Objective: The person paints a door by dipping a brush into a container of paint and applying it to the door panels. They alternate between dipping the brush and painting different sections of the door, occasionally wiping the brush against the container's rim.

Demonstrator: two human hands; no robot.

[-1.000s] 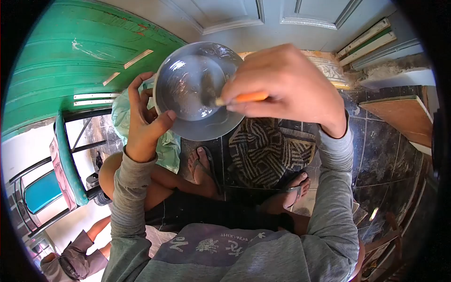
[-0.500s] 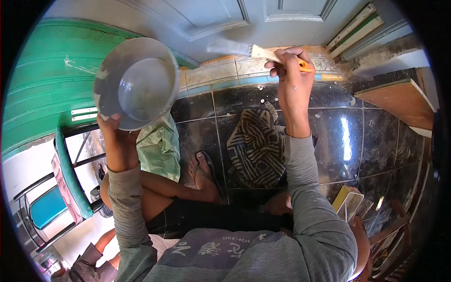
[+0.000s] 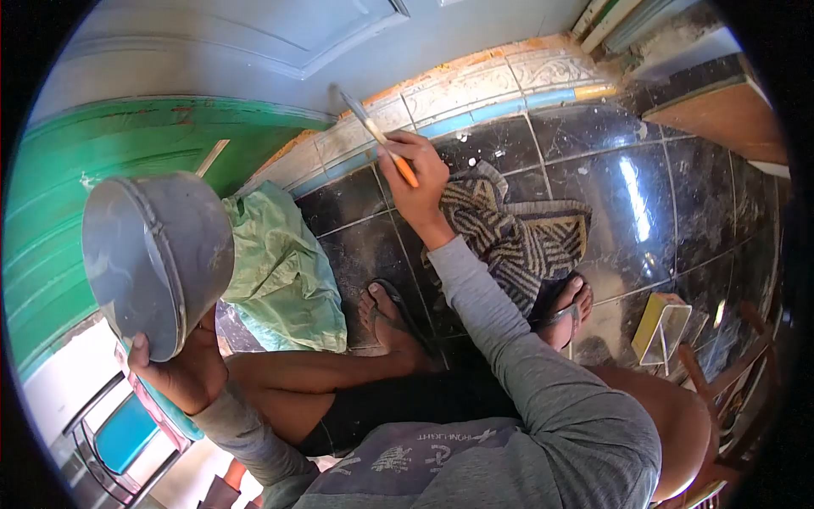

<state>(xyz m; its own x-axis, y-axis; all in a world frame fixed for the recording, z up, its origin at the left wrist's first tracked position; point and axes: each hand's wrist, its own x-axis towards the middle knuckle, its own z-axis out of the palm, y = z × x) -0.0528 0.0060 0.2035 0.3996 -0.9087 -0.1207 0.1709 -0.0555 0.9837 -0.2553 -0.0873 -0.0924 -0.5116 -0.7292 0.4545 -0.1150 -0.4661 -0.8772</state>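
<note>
At the door's foot: paintbrush (image 3: 373, 131), orange handle, bristle tip against the grey door (image 3: 254, 42).
Right hand (image 3: 417, 182): fingers closed around the brush handle.
Left hand (image 3: 174, 369): fingers wrapped under a grey metal bowl (image 3: 157, 254), held tilted beside a green cloth (image 3: 284, 271).
Writing: shirt (image 3: 475, 458) print upside down, too small to read.

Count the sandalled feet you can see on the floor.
2. One foot lies on the dark tiles beside the green cloth; the second foot sits at the lower edge of the striped cloth. Nothing suggests any are hidden.
</note>
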